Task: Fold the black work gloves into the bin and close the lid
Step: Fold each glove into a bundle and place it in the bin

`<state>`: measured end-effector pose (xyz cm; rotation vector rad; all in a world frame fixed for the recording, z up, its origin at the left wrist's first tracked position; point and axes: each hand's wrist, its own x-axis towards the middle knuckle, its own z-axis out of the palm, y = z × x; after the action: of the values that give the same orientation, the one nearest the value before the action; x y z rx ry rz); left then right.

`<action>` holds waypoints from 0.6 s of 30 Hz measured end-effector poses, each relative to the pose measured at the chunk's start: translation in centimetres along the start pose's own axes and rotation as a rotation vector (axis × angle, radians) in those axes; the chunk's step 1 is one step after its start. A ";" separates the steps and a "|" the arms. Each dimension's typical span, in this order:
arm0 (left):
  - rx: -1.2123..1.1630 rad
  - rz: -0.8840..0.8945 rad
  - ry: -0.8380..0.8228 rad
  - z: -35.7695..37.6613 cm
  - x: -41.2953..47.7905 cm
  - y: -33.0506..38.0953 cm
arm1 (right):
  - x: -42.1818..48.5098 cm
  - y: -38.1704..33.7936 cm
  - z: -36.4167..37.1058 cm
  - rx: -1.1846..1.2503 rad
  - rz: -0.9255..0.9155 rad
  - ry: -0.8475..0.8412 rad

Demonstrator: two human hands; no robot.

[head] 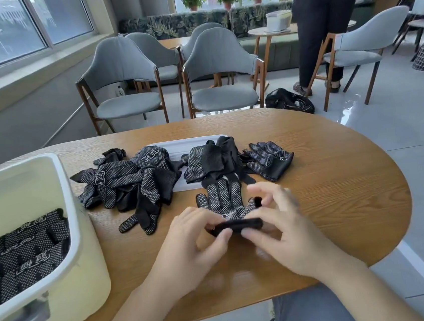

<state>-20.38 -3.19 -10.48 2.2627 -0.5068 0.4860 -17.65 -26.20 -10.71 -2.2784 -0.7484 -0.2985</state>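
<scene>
A black dotted work glove (221, 196) lies flat on the wooden table (339, 186), fingers pointing away from me. My left hand (191, 243) and my right hand (283, 226) both pinch its black cuff, which is lifted at the near end. A heap of several more black gloves (134, 179) lies behind to the left. Other gloves (268, 159) lie to the right on the white lid (178, 147). The cream bin (79, 252) stands open at my left with folded gloves (24, 255) inside.
Grey chairs (221, 81) stand beyond the table's far edge. A person in dark clothes (322, 26) stands at the back right by a round table. A black bag (288, 101) lies on the floor behind the table.
</scene>
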 end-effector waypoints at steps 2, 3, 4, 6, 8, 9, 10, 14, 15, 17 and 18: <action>-0.178 -0.111 0.093 -0.8 1.8 1.2 | 2.1 -0.7 -0.7 0.092 0.050 0.089; -0.291 -0.179 0.113 -1.1 2.8 1.6 | 3.2 -1.1 -1.3 0.155 0.089 0.105; -0.390 -0.240 0.110 -1.5 4.0 1.9 | 4.3 -1.5 -1.9 0.234 0.135 0.106; -0.510 -0.327 0.087 -2.4 6.2 2.4 | 6.4 -2.4 -3.2 0.424 0.215 0.090; -0.590 -0.375 0.090 -3.1 7.9 2.9 | 8.0 -3.0 -4.0 0.525 0.225 0.101; -0.632 -0.383 0.107 -3.4 8.5 3.2 | 8.6 -3.2 -4.3 0.546 0.216 0.116; -0.664 -0.390 0.125 -3.6 8.9 3.5 | 9.1 -3.5 -4.6 0.571 0.210 0.132; -0.759 -0.430 0.159 -4.1 9.9 4.1 | 10.0 -4.0 -5.5 0.620 0.225 0.185; -0.771 -0.434 0.152 -4.2 9.9 4.1 | 10.1 -4.1 -5.6 0.631 0.225 0.194; -0.793 -0.439 0.134 -4.2 10.0 4.0 | 10.1 -4.2 -5.6 0.648 0.227 0.214; -0.812 -0.434 0.130 -4.2 10.0 4.0 | 10.1 -4.2 -5.6 0.655 0.231 0.222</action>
<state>-14.71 -4.70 -0.52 1.4791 -0.0941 0.1517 -12.01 -23.28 -0.16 -1.6534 -0.3838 -0.1608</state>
